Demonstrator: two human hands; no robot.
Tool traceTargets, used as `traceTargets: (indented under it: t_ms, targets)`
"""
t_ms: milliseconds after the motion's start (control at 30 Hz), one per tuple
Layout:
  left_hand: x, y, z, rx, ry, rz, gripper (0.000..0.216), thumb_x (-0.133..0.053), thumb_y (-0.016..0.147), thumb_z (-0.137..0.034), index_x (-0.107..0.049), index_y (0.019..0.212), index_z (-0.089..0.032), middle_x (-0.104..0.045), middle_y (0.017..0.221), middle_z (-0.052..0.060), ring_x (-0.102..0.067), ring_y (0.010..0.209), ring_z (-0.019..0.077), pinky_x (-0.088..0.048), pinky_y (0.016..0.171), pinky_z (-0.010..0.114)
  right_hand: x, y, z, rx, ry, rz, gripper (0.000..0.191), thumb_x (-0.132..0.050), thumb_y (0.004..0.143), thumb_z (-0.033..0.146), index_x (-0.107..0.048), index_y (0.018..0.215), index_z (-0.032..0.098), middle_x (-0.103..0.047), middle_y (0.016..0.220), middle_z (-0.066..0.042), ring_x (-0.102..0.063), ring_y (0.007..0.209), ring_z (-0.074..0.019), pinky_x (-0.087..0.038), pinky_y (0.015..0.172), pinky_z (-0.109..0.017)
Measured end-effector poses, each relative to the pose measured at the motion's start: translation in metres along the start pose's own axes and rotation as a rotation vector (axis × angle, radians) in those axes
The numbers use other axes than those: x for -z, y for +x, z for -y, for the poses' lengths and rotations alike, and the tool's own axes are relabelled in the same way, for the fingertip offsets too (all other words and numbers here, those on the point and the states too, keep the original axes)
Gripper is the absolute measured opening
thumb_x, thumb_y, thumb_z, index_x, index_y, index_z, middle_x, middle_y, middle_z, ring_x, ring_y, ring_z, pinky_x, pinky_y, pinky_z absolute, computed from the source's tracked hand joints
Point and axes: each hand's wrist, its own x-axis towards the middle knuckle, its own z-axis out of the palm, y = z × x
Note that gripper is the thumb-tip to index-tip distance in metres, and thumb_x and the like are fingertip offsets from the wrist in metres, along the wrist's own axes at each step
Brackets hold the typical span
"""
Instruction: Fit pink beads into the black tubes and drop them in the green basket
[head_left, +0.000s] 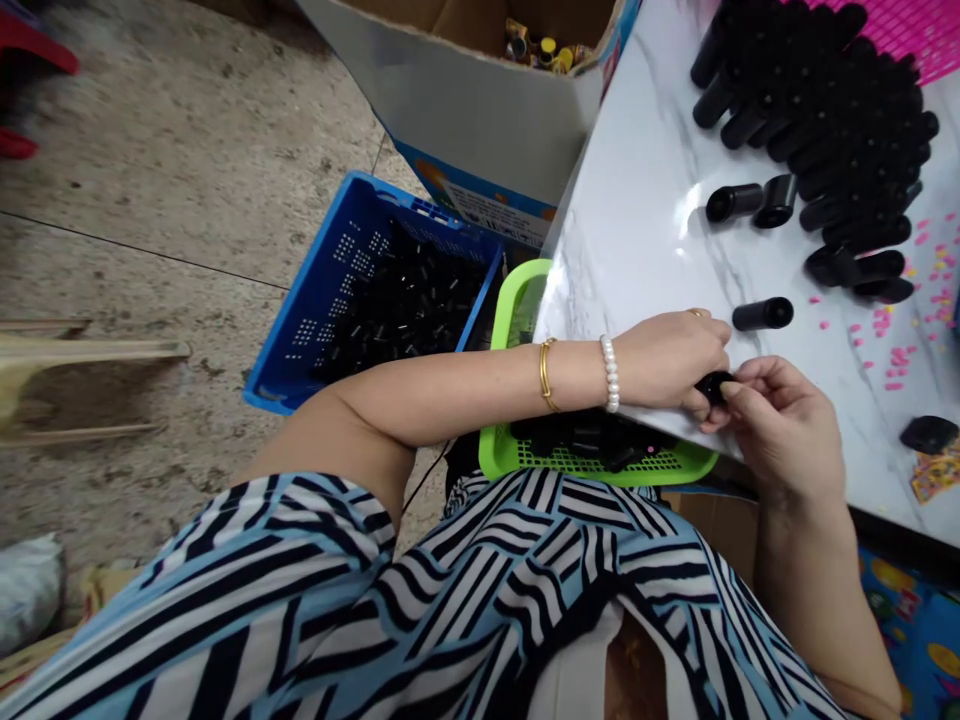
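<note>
— Both hands in close at the near edge of the white marbled worktop! What's the left doing?
— The left hand, white beaded bracelet at its wrist, curls its fingers round a small glossy black piece.
— And the right hand?
— Thumb and fingertips pinched narrow on that very same piece!
— Anything close by?
— One black plastic tube lies on its side, just beyond the fingers. Farther from the near edge, a heap of black tubes.
— And below?
— A lime-green plastic basket under the near left corner, black parts inside!
</note>
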Motion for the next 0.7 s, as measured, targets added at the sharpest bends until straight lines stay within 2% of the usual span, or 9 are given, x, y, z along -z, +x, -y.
traceTargets:
  t_ms: [200, 400, 600, 700]
  targets:
    - [-0.002, 0.001, 0.001, 0.018, 0.032, -0.027, 0.028, -0.085, 0.089, -0.042, -0.083, 0.102, -0.017, -0.071, 0.104, 0.008, -0.065, 0.106, 0.0247, -0.048, 0.090, 0.033, 0.000, 0.011, 0.000, -0.061, 0.064, 0.064, 0.038, -0.093, 0.077, 0.038, -0.058, 0.086, 0.025, -0.062, 0.053, 0.007, -0.061, 0.042, -0.0131, -0.059, 0.045, -0.025]
    - [-0.001, 0.002, 0.003, -0.018, 0.099, -0.028, 0.028, -0.081, 0.090, -0.044, -0.083, 0.097, -0.017, -0.074, 0.102, 0.009, -0.068, 0.102, 0.0238, -0.050, 0.085, 0.032, 0.009, 0.013, 0.000, -0.095, 0.103, 0.154, 0.041, -0.096, 0.073, 0.037, -0.059, 0.084, 0.024, -0.066, 0.059, 0.007, -0.066, 0.048, -0.0118, -0.063, 0.052, -0.024]
    - [0.003, 0.003, 0.000, 0.005, 0.108, -0.026, 0.026, -0.081, 0.089, -0.043, -0.083, 0.097, -0.018, -0.075, 0.103, 0.009, -0.070, 0.102, 0.0242, -0.050, 0.084, 0.032, 0.013, 0.009, 0.001, -0.121, 0.147, 0.154, 0.041, -0.097, 0.072, 0.039, -0.066, 0.093, 0.023, -0.075, 0.074, 0.004, -0.072, 0.055, -0.0121, -0.067, 0.058, -0.026]
    - [0.004, 0.002, -0.001, 0.014, 0.075, -0.005, 0.029, -0.083, 0.089, -0.042, -0.083, 0.099, -0.015, -0.075, 0.105, 0.010, -0.070, 0.103, 0.0245, -0.049, 0.085, 0.031, 0.011, 0.009, 0.001, -0.115, 0.139, 0.122, 0.043, -0.098, 0.070, 0.038, -0.068, 0.096, 0.024, -0.075, 0.071, 0.004, -0.070, 0.052, -0.0116, -0.066, 0.057, -0.024]
